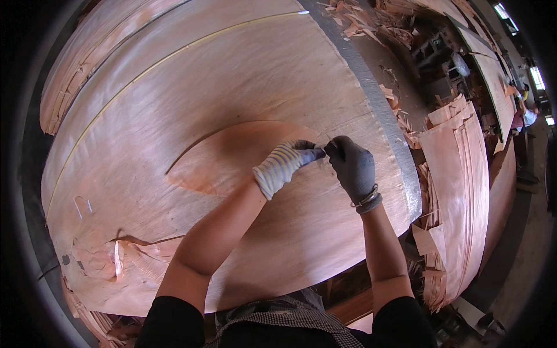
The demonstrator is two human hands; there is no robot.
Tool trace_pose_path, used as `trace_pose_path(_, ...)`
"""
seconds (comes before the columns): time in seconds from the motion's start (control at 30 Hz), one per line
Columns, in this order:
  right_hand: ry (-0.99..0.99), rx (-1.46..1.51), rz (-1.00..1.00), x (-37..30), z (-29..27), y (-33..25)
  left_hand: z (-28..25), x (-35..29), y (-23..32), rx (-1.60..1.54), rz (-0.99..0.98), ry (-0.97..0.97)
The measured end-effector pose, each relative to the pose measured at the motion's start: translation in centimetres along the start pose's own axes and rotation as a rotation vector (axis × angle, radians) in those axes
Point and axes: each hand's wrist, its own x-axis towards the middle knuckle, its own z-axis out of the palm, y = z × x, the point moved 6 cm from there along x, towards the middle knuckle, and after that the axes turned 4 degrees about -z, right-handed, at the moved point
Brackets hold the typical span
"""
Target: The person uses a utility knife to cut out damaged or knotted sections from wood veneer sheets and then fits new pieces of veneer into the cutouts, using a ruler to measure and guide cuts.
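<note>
My left hand (287,165), in a striped glove with grey-blue fingers, is closed in a pinch above a large sheet of wood veneer (261,75). Just to its right is my right hand (353,165), in a dark grey glove with a band round the wrist, its fingers curled shut. The fingertips of both hands nearly meet. Something thin and pale seems to be between them, too small to name. Beneath my left hand lies a leaf-shaped, redder patch of veneer (226,153) with a dark gap along its upper edge.
A long yellow strip (168,56) curves across the far part of the sheet. Torn, lifted veneer (145,261) lies at near left. Stacked veneer sheets (458,203) stand on the right, with broken scraps (360,20) beyond the grey table edge (377,110). Another person (527,115) is far right.
</note>
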Motion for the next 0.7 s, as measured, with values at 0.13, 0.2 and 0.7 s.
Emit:
trace_pose_path(0.13,-0.225,0.424,0.459,-1.5,0.3,2.1,-0.6,-1.9,-0.6,-0.743,-0.124,-0.254)
trace_pose_path(0.2,-0.2,0.597,0.65,-2.8,0.6,3.3,-1.9,-2.6,0.4,-0.987,0.012,-0.161)
trace_pose_path(0.7,-0.13,0.689,0.822,0.3,6.3,7.4,-4.2,3.9,0.6,1.539,0.499,0.406)
